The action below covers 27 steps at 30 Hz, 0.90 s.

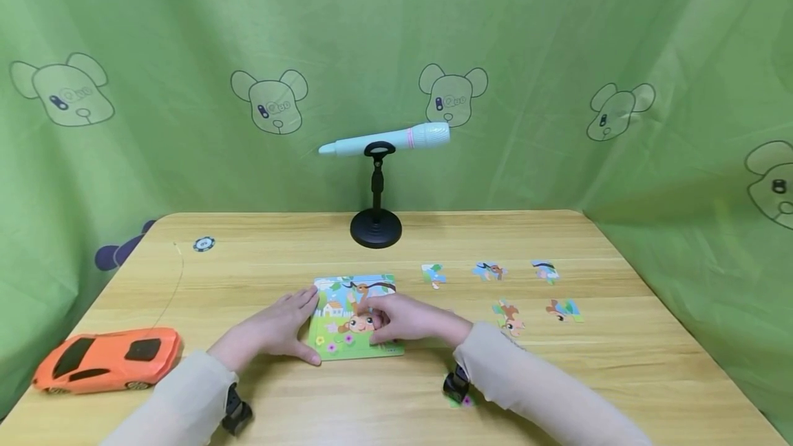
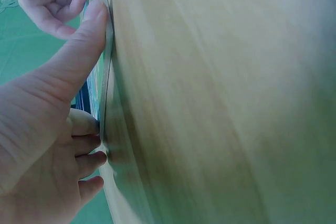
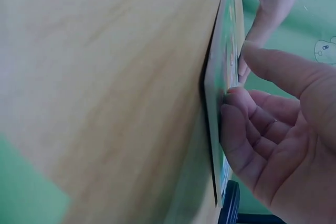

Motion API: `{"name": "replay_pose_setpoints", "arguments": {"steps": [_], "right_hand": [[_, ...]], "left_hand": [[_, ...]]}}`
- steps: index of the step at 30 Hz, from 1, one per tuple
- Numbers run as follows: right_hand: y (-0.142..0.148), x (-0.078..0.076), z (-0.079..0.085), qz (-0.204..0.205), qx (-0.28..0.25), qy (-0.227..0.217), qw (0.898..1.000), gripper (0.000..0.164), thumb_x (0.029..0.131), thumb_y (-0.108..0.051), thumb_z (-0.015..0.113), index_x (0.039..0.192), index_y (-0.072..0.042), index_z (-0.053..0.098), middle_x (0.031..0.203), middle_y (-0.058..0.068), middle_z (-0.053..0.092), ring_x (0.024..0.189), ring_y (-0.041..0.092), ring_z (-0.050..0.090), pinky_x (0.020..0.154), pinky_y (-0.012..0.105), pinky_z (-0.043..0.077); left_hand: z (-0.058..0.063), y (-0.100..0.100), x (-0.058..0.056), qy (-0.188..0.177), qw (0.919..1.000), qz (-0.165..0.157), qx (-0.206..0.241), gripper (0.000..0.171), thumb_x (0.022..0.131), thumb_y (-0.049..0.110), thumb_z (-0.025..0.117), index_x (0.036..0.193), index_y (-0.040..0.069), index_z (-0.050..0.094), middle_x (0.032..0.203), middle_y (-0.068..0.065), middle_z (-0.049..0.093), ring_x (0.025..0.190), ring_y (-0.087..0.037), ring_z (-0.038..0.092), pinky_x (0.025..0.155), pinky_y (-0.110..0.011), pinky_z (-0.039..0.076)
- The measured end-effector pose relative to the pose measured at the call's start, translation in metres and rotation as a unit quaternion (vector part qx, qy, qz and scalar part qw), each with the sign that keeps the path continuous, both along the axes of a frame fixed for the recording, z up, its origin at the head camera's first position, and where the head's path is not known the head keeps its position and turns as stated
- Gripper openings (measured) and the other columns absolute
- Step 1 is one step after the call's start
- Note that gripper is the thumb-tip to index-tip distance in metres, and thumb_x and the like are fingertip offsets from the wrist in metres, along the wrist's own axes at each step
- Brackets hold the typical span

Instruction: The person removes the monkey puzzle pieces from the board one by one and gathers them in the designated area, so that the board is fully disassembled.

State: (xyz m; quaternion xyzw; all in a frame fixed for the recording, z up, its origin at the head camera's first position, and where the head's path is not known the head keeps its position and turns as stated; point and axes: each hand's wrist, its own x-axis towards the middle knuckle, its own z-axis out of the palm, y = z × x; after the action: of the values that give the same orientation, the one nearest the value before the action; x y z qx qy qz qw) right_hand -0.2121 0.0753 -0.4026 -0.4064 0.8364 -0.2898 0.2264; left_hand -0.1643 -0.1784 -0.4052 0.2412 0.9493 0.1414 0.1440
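Note:
A square picture puzzle board (image 1: 330, 350) lies on the table, showing a smiling animal, a small house, flowers and a branch. My left hand (image 1: 285, 325) rests along its left side, thumb at the near left corner and fingers at the far left corner; the left wrist view has the thumb (image 2: 92, 24) lying on the board's edge. Over the right part of the board is my right hand (image 1: 403, 319), bent fingertips (image 3: 233, 111) touching the picture and thumb apart from them. No loose piece shows between its fingers. This hand covers part of the picture.
Several loose puzzle pieces lie to the right, among them a branch piece (image 1: 545, 271) and a brown piece (image 1: 509, 316). One flower piece (image 1: 467, 401) is partly under my right wrist. An orange toy car (image 1: 108, 360), a chip (image 1: 204, 244) and a microphone stand (image 1: 376, 228) stand around.

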Motion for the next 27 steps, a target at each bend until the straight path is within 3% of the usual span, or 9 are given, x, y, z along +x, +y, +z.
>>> {"name": "replay_pose_setpoints", "arguments": {"steps": [10, 16, 27], "right_hand": [[-0.0007, 0.004, -0.0012, 0.012, 0.034, 0.047, 0.998, 0.036, 0.084, -0.013, 0.069, 0.117, -0.002, 0.062, 0.073, -0.009, 0.051, 0.065, 0.003, 0.044, 0.06, 0.018, 0.042], [-0.0011, 0.0059, -0.0006, 0.02, 0.039, 0.064, 0.997, 0.033, 0.083, -0.012, 0.069, 0.116, -0.005, 0.065, 0.071, -0.01, 0.05, 0.063, 0.003, 0.043, 0.057, 0.018, 0.041], [-0.0004, 0.004, 0.0039, 0.004, 0.03, 0.016, 0.999, 0.024, 0.088, -0.002, 0.059, 0.112, -0.005, 0.065, 0.072, -0.005, 0.052, 0.062, 0.005, 0.044, 0.056, 0.018, 0.039]], "left_hand": [[-0.0007, 0.0002, -0.0003, 0.003, 1.0, 0.0, -0.004, 0.113, 0.064, 0.062, 0.068, 0.141, -0.008, 0.024, 0.149, -0.022, 0.015, 0.136, -0.034, 0.015, 0.109, -0.046, 0.013], [-0.0006, -0.0003, 0.0, 0.003, 1.0, 0.001, -0.002, 0.114, 0.064, 0.062, 0.069, 0.141, -0.008, 0.024, 0.148, -0.023, 0.015, 0.135, -0.035, 0.015, 0.109, -0.047, 0.014], [0.0001, 0.0003, 0.0, 0.005, 1.0, -0.002, -0.001, 0.113, 0.064, 0.062, 0.069, 0.141, -0.009, 0.024, 0.148, -0.023, 0.015, 0.135, -0.035, 0.015, 0.109, -0.046, 0.013]]}}
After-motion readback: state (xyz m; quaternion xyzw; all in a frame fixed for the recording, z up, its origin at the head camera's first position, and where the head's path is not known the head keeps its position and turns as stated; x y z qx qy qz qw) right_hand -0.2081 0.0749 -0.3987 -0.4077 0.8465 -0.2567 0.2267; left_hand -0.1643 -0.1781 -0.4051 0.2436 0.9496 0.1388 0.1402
